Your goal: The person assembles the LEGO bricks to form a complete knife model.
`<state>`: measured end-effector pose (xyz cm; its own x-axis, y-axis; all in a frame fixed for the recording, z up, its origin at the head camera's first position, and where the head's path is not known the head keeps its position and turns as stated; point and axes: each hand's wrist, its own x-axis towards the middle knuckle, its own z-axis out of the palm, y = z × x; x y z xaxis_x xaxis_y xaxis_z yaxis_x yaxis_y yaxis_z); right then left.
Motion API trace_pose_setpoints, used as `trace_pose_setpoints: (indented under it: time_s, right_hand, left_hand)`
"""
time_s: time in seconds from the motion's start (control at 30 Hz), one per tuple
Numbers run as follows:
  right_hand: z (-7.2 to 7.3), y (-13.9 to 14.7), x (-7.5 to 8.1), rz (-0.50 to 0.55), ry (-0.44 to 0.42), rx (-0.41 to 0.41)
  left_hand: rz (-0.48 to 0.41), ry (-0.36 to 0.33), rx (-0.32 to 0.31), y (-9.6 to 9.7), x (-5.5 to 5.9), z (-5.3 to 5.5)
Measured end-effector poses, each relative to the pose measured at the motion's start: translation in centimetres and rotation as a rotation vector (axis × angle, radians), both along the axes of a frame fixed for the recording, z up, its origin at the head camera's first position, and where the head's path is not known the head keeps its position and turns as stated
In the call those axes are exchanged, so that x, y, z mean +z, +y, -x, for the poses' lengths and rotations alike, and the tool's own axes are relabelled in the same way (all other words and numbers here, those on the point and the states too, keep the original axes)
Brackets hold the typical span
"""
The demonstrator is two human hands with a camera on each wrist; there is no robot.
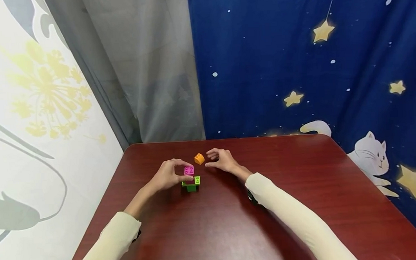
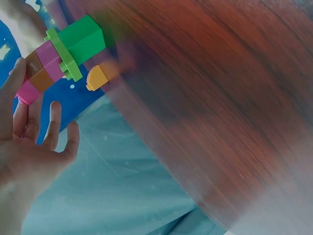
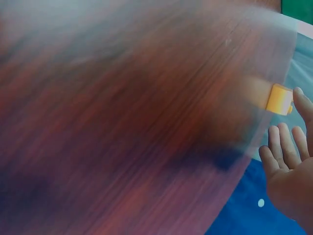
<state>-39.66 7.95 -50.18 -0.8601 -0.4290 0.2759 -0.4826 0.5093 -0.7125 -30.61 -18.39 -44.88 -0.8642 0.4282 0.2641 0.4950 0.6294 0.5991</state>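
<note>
A stack of toy building blocks stands on the table, with a green block (image 2: 83, 40) at its foot and a lime plate (image 1: 197, 180) over that. Above the plate come a pink block (image 2: 50, 59), an orange-brown block (image 2: 42, 81) and a top pink block (image 1: 189, 170). My left hand (image 1: 168, 175) pinches the upper part of the stack between thumb and fingers. A loose orange block with a curved side (image 1: 199, 158) lies just behind the stack. Beside it, apart from it, my right hand (image 1: 223, 160) hovers with fingers loosely bent and nothing held.
The dark red wooden table (image 1: 213, 232) reaches to a grey curtain (image 1: 155, 70) and a blue curtain (image 1: 261, 64) behind it. A white patterned curtain (image 1: 36, 154) hangs along the left side.
</note>
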Motion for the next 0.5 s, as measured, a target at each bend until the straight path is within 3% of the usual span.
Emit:
trace_pose_setpoints:
  time_s: [0.5]
  right_hand:
    - [2.4,-2.9,-0.5,-0.072,-0.007,0.068]
  left_hand:
    - [-0.009,-0.03,-0.004,0.0,0.0,0.0]
